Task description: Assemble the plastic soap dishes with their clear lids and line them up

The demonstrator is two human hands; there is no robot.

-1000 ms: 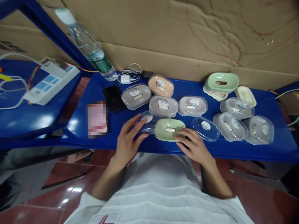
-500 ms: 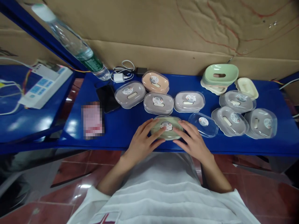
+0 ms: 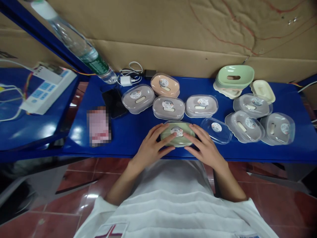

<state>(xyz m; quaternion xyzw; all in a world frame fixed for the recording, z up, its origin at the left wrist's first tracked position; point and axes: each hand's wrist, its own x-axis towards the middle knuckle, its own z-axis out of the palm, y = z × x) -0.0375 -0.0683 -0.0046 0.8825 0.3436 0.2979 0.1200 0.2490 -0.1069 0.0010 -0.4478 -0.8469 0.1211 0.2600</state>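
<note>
A green soap dish (image 3: 178, 141) under a clear lid with a round sticker lies at the table's front edge. My left hand (image 3: 153, 142) grips its left end, thumb along the near side and forefinger on top by the sticker. Around the right end is my right hand (image 3: 205, 144), its fingers spread over the lid and side. A loose clear lid (image 3: 217, 131) with a sticker lies just right of my right hand. Lidded grey soap dishes (image 3: 168, 108) (image 3: 201, 106) (image 3: 138, 99) and a lidded orange one (image 3: 164, 85) sit beyond my hands.
More lidded grey dishes (image 3: 244, 126) stand at right, before a stacked green dish (image 3: 235, 76) and a cream tray (image 3: 263, 91). Leftward are a phone (image 3: 114, 103), a pink blurred packet (image 3: 99, 126), a water bottle (image 3: 96, 64), a white charger (image 3: 125, 80) and a power strip (image 3: 47, 91).
The whole view has shifted slightly. Both hands keep the same hold on the green soap dish, and nothing else has visibly moved.
</note>
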